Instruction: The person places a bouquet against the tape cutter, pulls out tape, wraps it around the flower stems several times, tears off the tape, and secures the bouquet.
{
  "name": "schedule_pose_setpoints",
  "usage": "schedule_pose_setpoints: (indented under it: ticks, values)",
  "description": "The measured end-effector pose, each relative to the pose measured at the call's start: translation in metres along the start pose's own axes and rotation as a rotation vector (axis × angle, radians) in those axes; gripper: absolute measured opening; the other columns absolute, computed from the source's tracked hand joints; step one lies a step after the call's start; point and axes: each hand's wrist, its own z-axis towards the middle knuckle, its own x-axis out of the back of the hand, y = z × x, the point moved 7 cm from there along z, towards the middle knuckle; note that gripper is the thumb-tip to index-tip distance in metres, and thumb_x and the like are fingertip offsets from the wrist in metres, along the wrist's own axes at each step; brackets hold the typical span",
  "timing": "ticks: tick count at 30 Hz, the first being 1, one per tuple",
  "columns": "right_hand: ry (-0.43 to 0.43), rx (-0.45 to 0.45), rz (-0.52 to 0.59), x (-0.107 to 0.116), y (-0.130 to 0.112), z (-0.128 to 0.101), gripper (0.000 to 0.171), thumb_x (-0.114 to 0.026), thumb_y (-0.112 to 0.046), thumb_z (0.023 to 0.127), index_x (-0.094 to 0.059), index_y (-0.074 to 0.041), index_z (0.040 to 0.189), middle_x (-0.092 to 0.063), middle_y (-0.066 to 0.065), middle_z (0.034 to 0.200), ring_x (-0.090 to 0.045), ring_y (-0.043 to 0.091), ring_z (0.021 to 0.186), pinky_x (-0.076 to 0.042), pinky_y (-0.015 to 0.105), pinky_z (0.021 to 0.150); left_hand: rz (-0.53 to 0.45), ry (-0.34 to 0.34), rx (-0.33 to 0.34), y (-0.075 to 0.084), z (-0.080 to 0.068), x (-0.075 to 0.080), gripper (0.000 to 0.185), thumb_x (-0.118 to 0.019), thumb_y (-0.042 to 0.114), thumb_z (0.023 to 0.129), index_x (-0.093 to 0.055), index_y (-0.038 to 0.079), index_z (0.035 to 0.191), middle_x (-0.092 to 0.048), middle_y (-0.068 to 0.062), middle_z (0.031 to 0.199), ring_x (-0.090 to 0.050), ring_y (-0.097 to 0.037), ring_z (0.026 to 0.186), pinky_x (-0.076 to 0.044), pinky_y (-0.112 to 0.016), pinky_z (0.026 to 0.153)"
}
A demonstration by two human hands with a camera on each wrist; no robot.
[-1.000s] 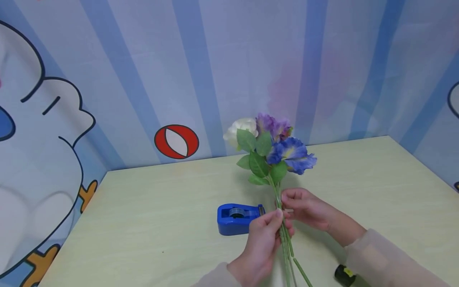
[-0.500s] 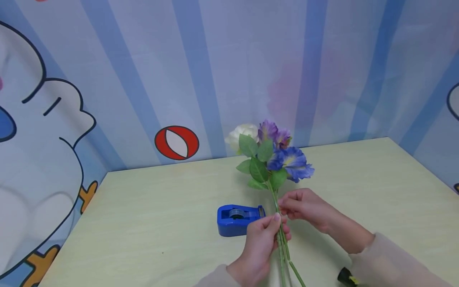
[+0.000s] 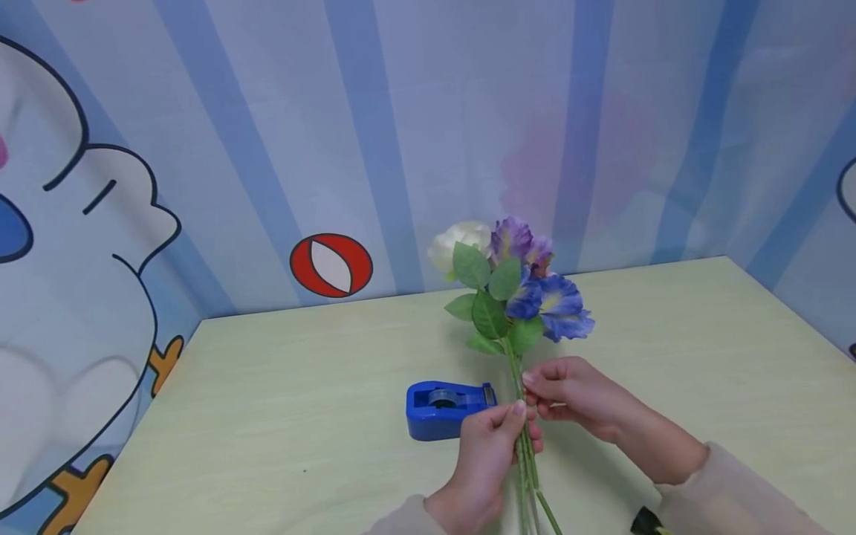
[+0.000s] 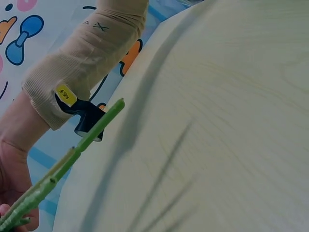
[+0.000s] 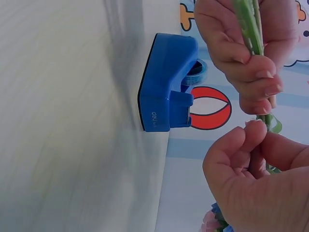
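Note:
My left hand (image 3: 518, 423) grips the green stems (image 3: 524, 461) of a small bunch of artificial flowers: a white bloom (image 3: 458, 241), purple blooms (image 3: 518, 241) and a blue bloom (image 3: 562, 312) above green leaves. My right hand (image 3: 531, 390) pinches the same stems just above the left hand. The bunch stands nearly upright over the table. In the right wrist view the left hand (image 5: 251, 48) is curled round the stems (image 5: 248, 19), and the right hand (image 5: 251, 140) is closed on them. The stem ends (image 4: 72, 154) show in the left wrist view.
A blue tape dispenser (image 3: 444, 409) lies on the pale wooden table (image 3: 267, 416), just left of my hands. A small black object with a yellow label (image 3: 645, 522) sits by my right sleeve (image 3: 729, 490). A cartoon-patterned striped wall surrounds the table.
The bunch dipped a little, then rose again and stands slightly more upright. Both hands kept their hold on the stems and shifted a little right.

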Motion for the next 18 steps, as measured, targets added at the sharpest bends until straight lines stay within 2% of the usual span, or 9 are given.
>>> schedule_pose_setpoints:
  ticks: [4,9,13,18]
  values:
    - [-0.002,-0.037,0.026,0.0001,-0.0006,-0.0018,0.026,-0.046,-0.014,0.099,-0.062,-0.009,0.078,-0.057,-0.001,0.073,-0.052,0.007,0.063,-0.049,0.025,0.066,0.014,0.001,0.006,0.0005,-0.0002,-0.0003,0.024,-0.054,0.014,0.094,-0.067,-0.005,0.096,-0.063,0.000,0.068,-0.059,-0.007,0.058,-0.052,-0.024,0.062]
    - [0.026,-0.091,0.015,0.0011,0.0002,-0.0045,0.032,-0.045,-0.024,0.100,-0.064,-0.007,0.081,-0.060,0.000,0.074,-0.053,0.008,0.063,-0.050,0.026,0.066,0.043,-0.002,0.012,-0.0040,-0.0001,0.0002,0.025,-0.054,0.014,0.094,-0.067,-0.007,0.095,-0.063,0.000,0.067,-0.059,-0.008,0.057,-0.052,-0.025,0.062]
    - [0.039,-0.111,-0.031,0.0012,-0.0006,-0.0065,0.035,-0.048,-0.030,0.098,-0.065,-0.006,0.080,-0.059,0.000,0.074,-0.053,0.008,0.063,-0.050,0.027,0.066,0.069,-0.001,0.006,-0.0053,-0.0009,0.0012,0.025,-0.054,0.014,0.094,-0.068,-0.007,0.094,-0.064,0.000,0.067,-0.059,-0.008,0.057,-0.050,-0.023,0.061]
    - [0.089,-0.089,-0.121,0.0005,-0.0023,-0.0060,0.031,-0.057,-0.029,0.094,-0.066,-0.005,0.078,-0.055,-0.001,0.064,-0.051,0.010,0.061,-0.050,0.029,0.065,0.058,0.001,-0.025,-0.0039,-0.0027,0.0011,0.024,-0.056,0.012,0.093,-0.067,-0.009,0.093,-0.064,-0.001,0.066,-0.059,-0.007,0.056,-0.051,-0.023,0.061]
